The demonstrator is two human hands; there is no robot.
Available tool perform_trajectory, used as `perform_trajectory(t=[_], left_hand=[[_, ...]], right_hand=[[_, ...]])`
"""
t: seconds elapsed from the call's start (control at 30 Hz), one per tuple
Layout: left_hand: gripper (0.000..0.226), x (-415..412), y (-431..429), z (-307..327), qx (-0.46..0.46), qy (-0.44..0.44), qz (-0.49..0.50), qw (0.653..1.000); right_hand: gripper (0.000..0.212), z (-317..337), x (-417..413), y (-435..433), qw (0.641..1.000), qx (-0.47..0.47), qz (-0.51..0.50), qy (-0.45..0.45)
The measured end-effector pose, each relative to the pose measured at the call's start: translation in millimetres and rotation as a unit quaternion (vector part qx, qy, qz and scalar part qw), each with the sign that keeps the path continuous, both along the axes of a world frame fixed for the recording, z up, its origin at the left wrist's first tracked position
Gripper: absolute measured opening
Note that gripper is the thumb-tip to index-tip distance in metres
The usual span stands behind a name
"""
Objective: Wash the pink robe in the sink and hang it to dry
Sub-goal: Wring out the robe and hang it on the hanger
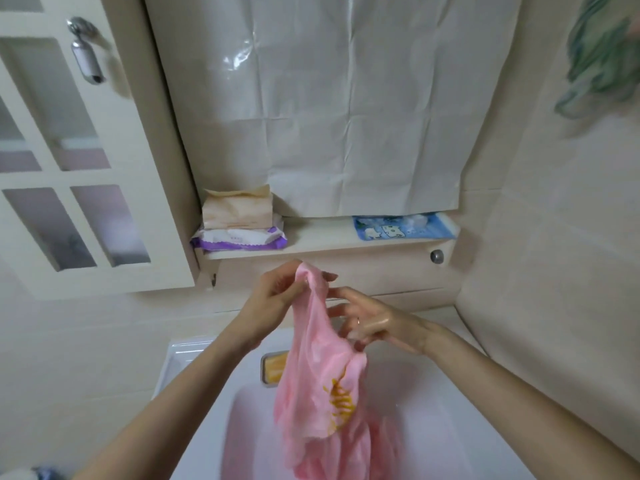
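Observation:
The pink robe [320,382], wet and with a yellow print, hangs from my hands over the white sink [194,403]. My left hand [277,296] pinches its top edge, lifted just below the shelf. My right hand [367,320], wet, grips a fold of the cloth a little lower, on the right side. The robe's lower part trails down into the basin.
A yellow soap bar in a dish [275,368] sits at the sink's back rim. The shelf [318,242] above holds tissue packs [239,221] and a blue tray [403,226]. A white sheet covers the mirror. A cabinet door [86,161] stands at left, and a green cloth [602,57] hangs upper right.

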State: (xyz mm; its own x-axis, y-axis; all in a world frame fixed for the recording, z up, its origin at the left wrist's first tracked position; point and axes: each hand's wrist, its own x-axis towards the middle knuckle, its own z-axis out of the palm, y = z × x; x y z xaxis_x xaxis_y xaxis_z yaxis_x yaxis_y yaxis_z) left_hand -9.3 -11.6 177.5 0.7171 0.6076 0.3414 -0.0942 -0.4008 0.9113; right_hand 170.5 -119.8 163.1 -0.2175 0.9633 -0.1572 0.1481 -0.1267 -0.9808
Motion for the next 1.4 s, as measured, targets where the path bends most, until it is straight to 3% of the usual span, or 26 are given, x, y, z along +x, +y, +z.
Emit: perform_trajectory(t=[0.1,0.17,0.27,0.37,0.43,0.53,0.63,0.8,0.87,1.1,1.2,1.37,1.4], left_hand=[[0.020,-1,2,4,0.083,0.020,0.006,0.996],[0.018,-2,1,3,0.109,0.036,0.016,0.993],[0.016,-5,1,2,0.081,0.034,0.025,0.996],[0.014,-12,10,-3,0.026,0.063,0.013,0.998],[0.023,-18,20,-12,0.051,0.131,0.005,0.990],[0.040,-20,28,-26,0.102,0.228,0.017,0.968],[0.055,-22,30,-33,0.117,0.268,0.016,0.956],[0.042,-37,37,-13,0.002,0.161,-0.047,0.986],[0.025,-43,38,5,-0.023,0.117,-0.044,0.992],[0.022,-40,35,65,0.004,-0.061,0.053,0.997],[0.023,-33,34,79,0.060,-0.067,0.073,0.993],[0.023,-31,40,76,0.110,-0.030,0.095,0.989],[0.023,-31,42,74,0.108,-0.029,0.098,0.989]], right_hand=[[0.044,-4,-10,9,0.998,0.006,-0.069,-0.010],[0.011,-5,-15,13,0.988,0.050,-0.135,-0.058],[0.035,-2,-11,15,0.968,0.108,-0.203,-0.098],[0.014,16,-4,13,0.952,0.171,-0.249,-0.058],[0.005,33,-2,13,0.949,0.191,-0.246,-0.052],[0.016,57,-8,15,0.949,0.219,-0.201,-0.104],[0.025,77,-8,16,0.939,0.250,-0.210,-0.110],[0.018,102,18,8,0.919,0.263,-0.281,-0.088],[0.018,106,31,3,0.912,0.263,-0.299,-0.102],[0.016,92,51,-9,0.901,0.217,-0.248,-0.281],[0.030,88,52,-9,0.906,0.199,-0.234,-0.291],[0.011,85,62,-15,0.951,0.123,-0.184,-0.215],[0.021,83,66,-17,0.961,0.109,-0.156,-0.199]])
